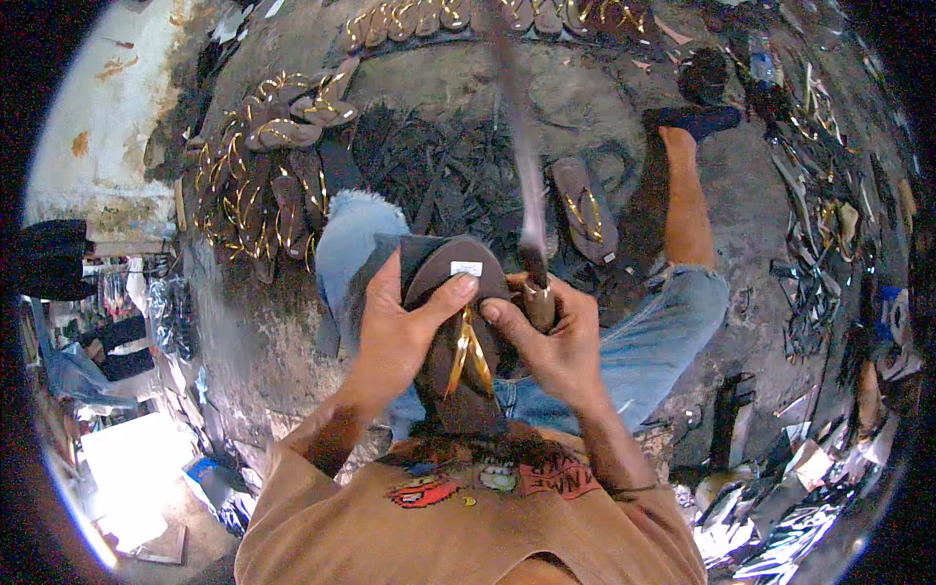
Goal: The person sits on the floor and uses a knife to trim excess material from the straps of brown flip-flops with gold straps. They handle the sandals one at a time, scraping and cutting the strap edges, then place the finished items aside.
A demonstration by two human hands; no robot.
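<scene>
Holds brown gold-strapped flip-flop over denim-clad lap, with left grip clamped on sole near white label. Clasps handled tool in right grip, close beside sole; cannot tell tool type, blurred at far end. Also visible on floor: another gold-strapped flip-flop ahead, heaped flip-flops farther left, dark scraps between

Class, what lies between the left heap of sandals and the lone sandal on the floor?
In the head view, dark scraps lie between the sandal heap and the lone sandal; the blurred tool in the right hand crosses in front.
</scene>
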